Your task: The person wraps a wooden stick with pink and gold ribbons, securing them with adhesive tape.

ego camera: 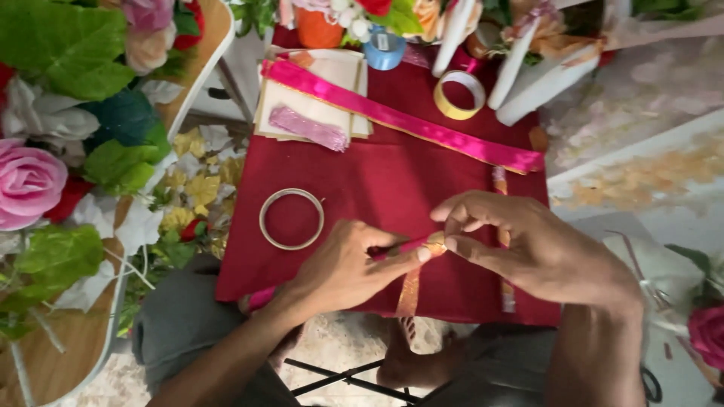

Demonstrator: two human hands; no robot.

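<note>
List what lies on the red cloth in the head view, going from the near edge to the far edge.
Left hand and right hand pinching a gold ribbon → bare metal ring → long pink ribbon → yellow tape roll → blue tape roll, all on the red cloth.

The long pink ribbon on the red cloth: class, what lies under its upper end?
Under the pink ribbon's upper end lies a stack of cream cards on the red cloth. A glittery pink strip rests on the cards beside it. What the ribbon itself covers cannot be seen.
</note>
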